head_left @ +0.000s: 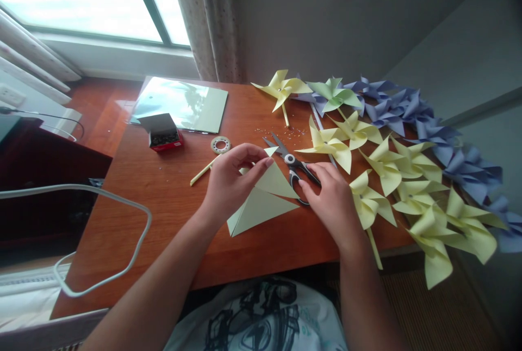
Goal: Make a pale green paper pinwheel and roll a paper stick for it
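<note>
Fingers of the left hand (230, 179) pinch a folded flap of the pale yellow paper (261, 198) at table centre. Curled loosely, the right hand (330, 198) rests on the scissors (291, 166) at three o'clock of the sheet. Yellow pinwheels (391, 177) crowd further right; tape roll (221, 145) and pin box (163, 132) lie towards eleven.

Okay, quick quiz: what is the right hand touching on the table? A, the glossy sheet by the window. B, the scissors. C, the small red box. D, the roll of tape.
B: the right hand rests on the handles of the scissors, while the left hand pinches the folded yellow paper beside them.
</note>
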Action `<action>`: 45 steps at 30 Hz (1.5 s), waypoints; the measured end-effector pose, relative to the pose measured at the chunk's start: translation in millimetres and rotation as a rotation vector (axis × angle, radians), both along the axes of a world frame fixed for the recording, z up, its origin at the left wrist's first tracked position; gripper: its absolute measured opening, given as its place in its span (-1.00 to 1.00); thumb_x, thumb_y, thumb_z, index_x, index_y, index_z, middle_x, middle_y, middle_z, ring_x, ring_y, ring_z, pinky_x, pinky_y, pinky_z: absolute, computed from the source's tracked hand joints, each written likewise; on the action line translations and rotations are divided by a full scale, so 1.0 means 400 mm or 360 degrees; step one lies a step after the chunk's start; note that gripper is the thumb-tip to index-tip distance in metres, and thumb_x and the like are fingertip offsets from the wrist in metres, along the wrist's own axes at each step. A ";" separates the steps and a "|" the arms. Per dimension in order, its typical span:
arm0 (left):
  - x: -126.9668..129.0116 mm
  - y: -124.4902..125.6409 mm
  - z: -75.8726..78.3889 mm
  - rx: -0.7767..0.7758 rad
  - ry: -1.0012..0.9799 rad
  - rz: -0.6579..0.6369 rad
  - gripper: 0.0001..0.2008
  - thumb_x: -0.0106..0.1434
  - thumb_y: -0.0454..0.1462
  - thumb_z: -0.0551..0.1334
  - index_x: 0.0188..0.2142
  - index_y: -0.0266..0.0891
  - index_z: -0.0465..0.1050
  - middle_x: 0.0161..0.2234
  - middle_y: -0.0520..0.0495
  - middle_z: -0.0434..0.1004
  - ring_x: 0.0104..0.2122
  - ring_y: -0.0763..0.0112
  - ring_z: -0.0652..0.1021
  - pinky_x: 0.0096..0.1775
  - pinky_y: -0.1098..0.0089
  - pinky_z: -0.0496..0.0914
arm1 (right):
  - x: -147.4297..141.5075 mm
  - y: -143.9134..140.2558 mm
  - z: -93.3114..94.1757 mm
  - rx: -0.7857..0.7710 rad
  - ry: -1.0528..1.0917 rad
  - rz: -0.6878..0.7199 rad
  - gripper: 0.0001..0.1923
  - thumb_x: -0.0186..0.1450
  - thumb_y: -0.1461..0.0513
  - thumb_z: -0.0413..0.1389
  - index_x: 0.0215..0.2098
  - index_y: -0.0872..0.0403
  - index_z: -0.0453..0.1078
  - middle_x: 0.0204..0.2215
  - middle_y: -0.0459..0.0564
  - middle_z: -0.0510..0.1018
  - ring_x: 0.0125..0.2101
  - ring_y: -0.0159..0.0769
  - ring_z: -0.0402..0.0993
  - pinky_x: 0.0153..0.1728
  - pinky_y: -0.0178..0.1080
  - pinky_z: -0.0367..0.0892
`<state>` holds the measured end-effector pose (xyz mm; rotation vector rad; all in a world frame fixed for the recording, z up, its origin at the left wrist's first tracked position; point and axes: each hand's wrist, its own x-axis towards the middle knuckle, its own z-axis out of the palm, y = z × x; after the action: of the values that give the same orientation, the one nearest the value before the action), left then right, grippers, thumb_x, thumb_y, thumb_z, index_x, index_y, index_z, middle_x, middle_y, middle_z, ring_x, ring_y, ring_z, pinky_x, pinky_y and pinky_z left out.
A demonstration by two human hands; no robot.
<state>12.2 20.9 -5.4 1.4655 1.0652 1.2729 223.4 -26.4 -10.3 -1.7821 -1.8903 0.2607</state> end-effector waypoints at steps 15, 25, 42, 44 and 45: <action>-0.005 0.003 -0.005 -0.0129 -0.0097 -0.0056 -0.88 0.23 -0.24 0.37 -0.25 -0.21 0.54 -0.29 -0.06 0.61 -0.28 0.35 0.58 -0.25 0.41 0.45 | -0.105 0.113 0.005 -0.0241 0.1500 0.0427 -0.90 0.30 0.22 0.26 -0.19 -0.02 0.53 -0.27 -0.07 0.64 -0.24 -0.25 0.59 -0.14 -0.17 0.51; -0.004 0.001 0.012 -0.0138 -0.0009 -0.0045 -0.91 0.26 -0.25 0.35 -0.32 -0.23 0.52 -0.39 -0.01 0.55 -0.37 0.42 0.52 -0.29 0.43 0.42 | -0.100 0.101 -0.013 -0.0326 0.1496 0.0485 -0.86 0.31 0.21 0.25 -0.14 -0.02 0.53 -0.27 -0.06 0.63 -0.24 -0.24 0.58 -0.15 -0.18 0.49; -0.009 0.009 0.015 -0.0150 0.0125 0.0158 -0.92 0.28 -0.30 0.27 -0.29 -0.24 0.55 -0.39 -0.03 0.57 -0.41 0.42 0.52 -0.36 0.43 0.38 | -0.108 0.104 -0.006 -0.0070 0.1614 0.0204 -0.93 0.32 0.20 0.19 -0.32 0.00 0.40 -0.36 -0.14 0.49 -0.37 -0.36 0.42 -0.30 -0.29 0.38; -0.014 0.012 0.018 -0.0212 0.0024 0.0235 -0.91 0.26 -0.30 0.27 -0.28 -0.25 0.55 -0.46 0.00 0.50 -0.46 0.45 0.49 -0.41 0.45 0.34 | -0.104 0.106 -0.009 -0.0032 0.1722 0.0179 -0.92 0.33 0.18 0.18 -0.30 -0.01 0.39 -0.33 -0.13 0.49 -0.34 -0.36 0.42 -0.27 -0.28 0.37; -0.016 0.014 0.019 -0.0243 -0.0024 0.0257 -0.91 0.26 -0.29 0.27 -0.27 -0.25 0.55 -0.48 0.01 0.48 -0.47 0.46 0.47 -0.43 0.45 0.32 | -0.102 0.107 -0.010 -0.0021 0.1777 0.0170 -0.92 0.33 0.17 0.18 -0.30 -0.01 0.38 -0.33 -0.13 0.48 -0.34 -0.35 0.42 -0.25 -0.27 0.36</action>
<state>6.0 26.3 2.1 1.2748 1.2628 1.2816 182.4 16.4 -14.5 -1.1045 -1.1334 1.0461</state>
